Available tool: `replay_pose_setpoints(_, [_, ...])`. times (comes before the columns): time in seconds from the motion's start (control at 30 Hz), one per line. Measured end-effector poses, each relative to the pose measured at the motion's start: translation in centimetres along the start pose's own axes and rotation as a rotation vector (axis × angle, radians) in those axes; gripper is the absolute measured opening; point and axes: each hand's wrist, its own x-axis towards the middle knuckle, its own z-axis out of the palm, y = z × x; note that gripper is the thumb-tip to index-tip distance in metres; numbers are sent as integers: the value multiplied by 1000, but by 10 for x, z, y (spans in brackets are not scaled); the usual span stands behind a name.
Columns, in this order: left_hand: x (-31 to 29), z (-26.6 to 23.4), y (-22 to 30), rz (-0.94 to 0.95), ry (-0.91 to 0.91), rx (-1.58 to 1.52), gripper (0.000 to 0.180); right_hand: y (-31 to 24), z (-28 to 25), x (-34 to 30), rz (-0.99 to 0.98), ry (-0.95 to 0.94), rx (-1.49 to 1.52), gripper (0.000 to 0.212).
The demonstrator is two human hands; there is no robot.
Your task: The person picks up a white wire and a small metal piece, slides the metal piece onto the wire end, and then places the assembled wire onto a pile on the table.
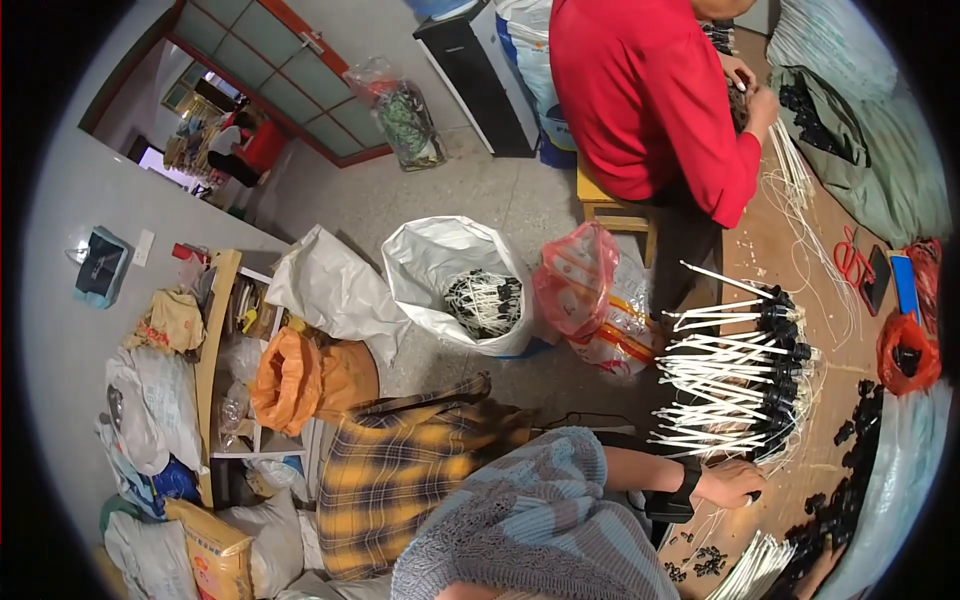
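My left hand, with a black watch at the wrist, is low over the brown table at the right. Its fingers look curled together, with a small black part at their tips. Just beyond it lies a row of white sticks with black sockets on their right ends and thin white wires. My right hand shows only partly at the lower right, beside a heap of black parts; its fingers are hard to make out. A bundle of bare white sticks lies between my hands.
A person in a red top sits farther up the table, handling white sticks. Red scissors and a red bag lie along the far side. On the floor stands a white sack holding finished-looking pieces. Loose black bits are near me.
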Motion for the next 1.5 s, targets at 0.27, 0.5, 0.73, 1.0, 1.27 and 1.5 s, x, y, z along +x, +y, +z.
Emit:
replay_pose_setpoints(0.27, [-13, -21, -13, -257, -176, -280, 47, -173, 16, -89, -95, -305, 181, 71])
replay_pose_setpoints(0.5, [7, -46, 5, -113, -189, -52, 26, -212, -45, -195, 91, -22, 221, 56])
replay_pose_setpoints(0.73, [4, -10, 46, 51, -448, -84, 23, -193, -52, -357, 320, -16, 233, 25])
replay_pose_setpoints(1.0, [9, -14, 22, -57, -430, 139, 23, -185, -26, -397, 167, 227, -124, 24])
replay_pose_setpoints(1.27, [1, -57, 19, -115, -340, 311, 23, -190, -8, -376, 123, 221, -346, 19])
replay_pose_setpoints(1.5, [-7, -60, 48, 78, -690, 333, 35, -235, 32, -361, -65, 26, 122, 16])
